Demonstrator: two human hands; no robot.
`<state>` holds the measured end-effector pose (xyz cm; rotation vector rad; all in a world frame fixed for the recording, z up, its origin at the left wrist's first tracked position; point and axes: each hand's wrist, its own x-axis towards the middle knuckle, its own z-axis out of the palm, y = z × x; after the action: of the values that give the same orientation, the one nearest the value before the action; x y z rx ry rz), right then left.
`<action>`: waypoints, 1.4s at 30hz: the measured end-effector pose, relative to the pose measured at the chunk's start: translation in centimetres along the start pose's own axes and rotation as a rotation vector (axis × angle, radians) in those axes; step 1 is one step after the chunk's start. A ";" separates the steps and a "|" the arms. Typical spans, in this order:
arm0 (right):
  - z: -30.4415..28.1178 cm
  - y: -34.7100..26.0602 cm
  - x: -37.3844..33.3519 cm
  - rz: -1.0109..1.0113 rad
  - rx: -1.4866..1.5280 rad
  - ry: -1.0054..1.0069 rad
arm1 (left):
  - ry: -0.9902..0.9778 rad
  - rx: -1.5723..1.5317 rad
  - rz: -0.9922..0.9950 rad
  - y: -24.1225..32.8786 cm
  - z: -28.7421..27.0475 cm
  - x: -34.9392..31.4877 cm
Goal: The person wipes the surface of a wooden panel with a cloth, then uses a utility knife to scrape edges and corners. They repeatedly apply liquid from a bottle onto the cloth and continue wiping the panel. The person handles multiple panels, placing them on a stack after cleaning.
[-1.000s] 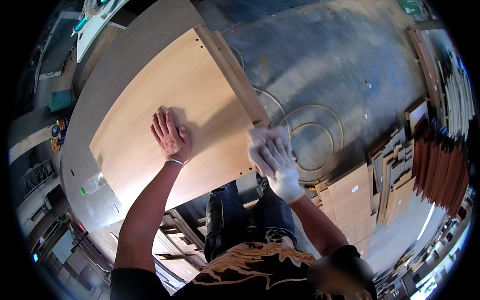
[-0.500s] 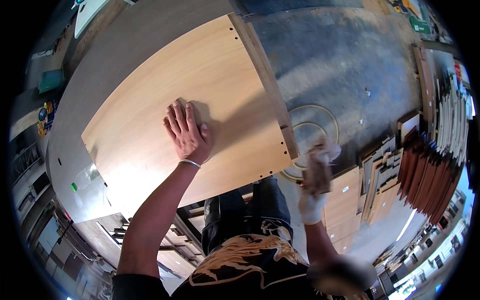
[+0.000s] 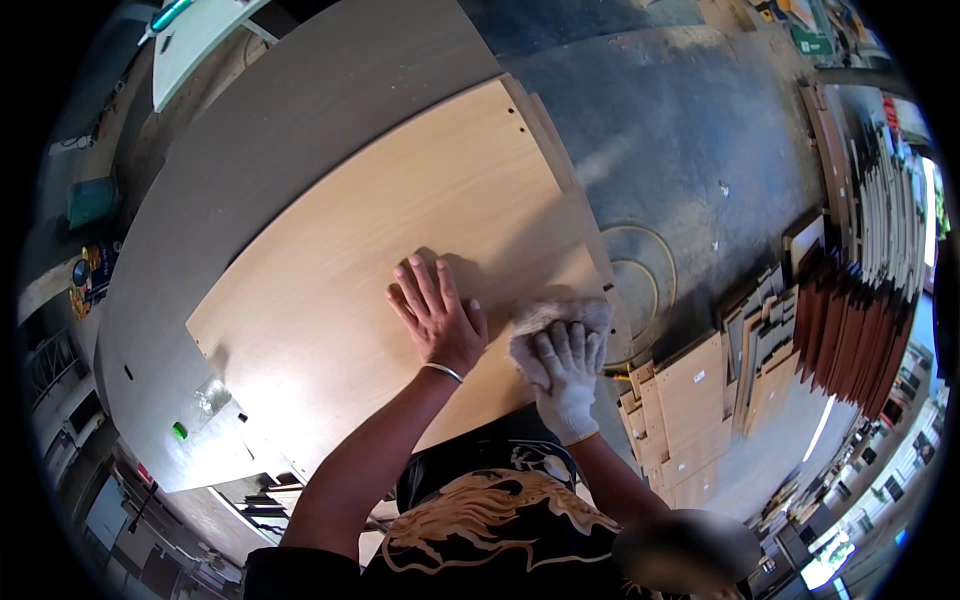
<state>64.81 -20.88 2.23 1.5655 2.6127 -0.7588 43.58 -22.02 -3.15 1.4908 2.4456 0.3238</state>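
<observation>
A light wood-toned panel (image 3: 370,240) with small dark holes near its corners lies on a large grey-brown tabletop (image 3: 330,110). My bare left hand (image 3: 440,320) rests flat on the panel's middle, fingers spread, a light band at the wrist. My right hand (image 3: 568,385), in a white knit glove, presses a bunched greyish-brown rag (image 3: 565,315) onto the panel near its right end. The rag covers part of that edge. Beneath the panel's right side, another board's edge shows.
A clear plastic bottle (image 3: 207,396) with a green cap lies on the table's left part. Coiled yellowish hose (image 3: 668,262) rests on the floor to the right. Beyond it are stacked wood panels (image 3: 690,400), reddish-brown boards (image 3: 850,335) and pale strips (image 3: 890,215).
My right hand has brought the rag from beside the panel, on the right, up onto its right end. In the picture, the panel and my left hand sit lower and farther right.
</observation>
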 end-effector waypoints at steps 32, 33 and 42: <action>0.4 -9.7 33.3 -0.510 -0.145 0.215 | 0.222 0.117 -0.287 -15.0 -6.0 11.2; 1.5 -14.1 32.9 -0.559 -0.109 0.069 | 0.223 0.109 -0.280 -15.1 -6.0 11.2; -3.5 -7.5 38.2 -0.255 0.565 0.086 | 0.243 0.120 -0.322 -14.4 -6.2 11.6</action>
<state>40.19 9.28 -0.97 1.3804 2.8542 -1.5975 24.36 -18.50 -3.11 1.1258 2.8900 0.3119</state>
